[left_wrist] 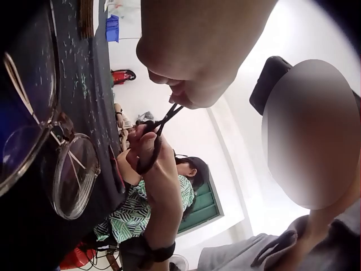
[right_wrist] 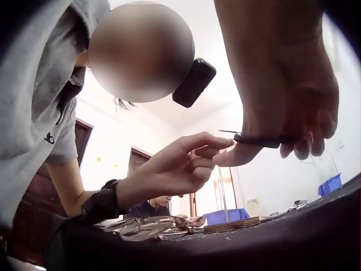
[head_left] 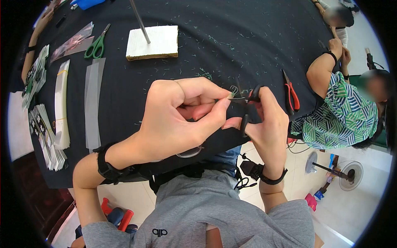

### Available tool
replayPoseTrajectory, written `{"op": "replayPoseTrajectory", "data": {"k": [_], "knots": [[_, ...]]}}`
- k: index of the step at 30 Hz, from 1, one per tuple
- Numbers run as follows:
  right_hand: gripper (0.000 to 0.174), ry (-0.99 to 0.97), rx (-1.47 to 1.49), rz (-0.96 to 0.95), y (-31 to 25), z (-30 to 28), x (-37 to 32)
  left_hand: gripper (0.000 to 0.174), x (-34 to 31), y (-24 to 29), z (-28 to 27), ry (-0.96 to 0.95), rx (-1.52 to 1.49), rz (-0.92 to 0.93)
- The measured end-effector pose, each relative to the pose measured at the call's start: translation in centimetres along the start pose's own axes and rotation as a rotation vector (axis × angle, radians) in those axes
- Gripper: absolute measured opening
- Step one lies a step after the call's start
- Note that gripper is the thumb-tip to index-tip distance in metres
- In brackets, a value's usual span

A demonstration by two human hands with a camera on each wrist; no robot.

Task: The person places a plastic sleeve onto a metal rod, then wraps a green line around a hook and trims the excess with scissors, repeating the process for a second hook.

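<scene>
Black handles mark the scissors [head_left: 247, 99] in the right hand [head_left: 269, 120], whose thumb and fingers work the rings; these stand apart, so the blades look parted. The left hand [head_left: 169, 120] pinches a fine, curled strand [head_left: 234, 91] between thumb and forefinger, held above the dark worktop [head_left: 124, 82]. The two hands are close together near the worktop's front edge, with the blades reaching to the left fingertips. Whether metal touches skin or strand is too small to tell.

The step looks like trimming, judging by the blades at the strand and the green scraps [head_left: 205, 74] strewn about. To do it well, keep the pinch firm and low, so that only the part to be cut stands out, and hold the fingertips back from the line of the blades. Small snips with the ends of the blades seem safer than one long bite. The strand looks springy, so a steady wrist should help. Pliers [head_left: 293, 97] lie off to the right, clear of the cut
</scene>
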State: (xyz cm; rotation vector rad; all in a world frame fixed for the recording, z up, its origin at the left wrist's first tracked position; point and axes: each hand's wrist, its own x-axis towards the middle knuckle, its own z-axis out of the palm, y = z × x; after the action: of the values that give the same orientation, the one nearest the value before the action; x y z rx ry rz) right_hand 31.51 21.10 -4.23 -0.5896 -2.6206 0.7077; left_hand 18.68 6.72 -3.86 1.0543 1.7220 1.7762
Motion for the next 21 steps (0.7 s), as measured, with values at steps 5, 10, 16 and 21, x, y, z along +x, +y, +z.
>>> {"op": "replayPoseTrajectory", "data": {"k": [5, 10, 16, 21], "knots": [[0.058, 0.003, -0.072, -0.017, -0.6, -0.7, 0.2, 0.012, 0.2, -0.1, -0.2, -0.008, 0.117, 0.123], [0.051, 0.015, -0.063, -0.007, -0.7, -1.0, 0.0, 0.012, 0.1, -0.2, -0.2, 0.013, 0.111, 0.120], [0.044, 0.061, -0.015, 0.067, -0.2, -1.0, -0.3, 0.009, 0.2, -0.1, -0.3, -0.009, 0.130, 0.160], [0.050, 0.117, 0.114, 0.229, 0.7, -1.4, -0.2, 0.008, 0.1, 0.1, -0.3, -0.029, -0.011, -0.004]]}}
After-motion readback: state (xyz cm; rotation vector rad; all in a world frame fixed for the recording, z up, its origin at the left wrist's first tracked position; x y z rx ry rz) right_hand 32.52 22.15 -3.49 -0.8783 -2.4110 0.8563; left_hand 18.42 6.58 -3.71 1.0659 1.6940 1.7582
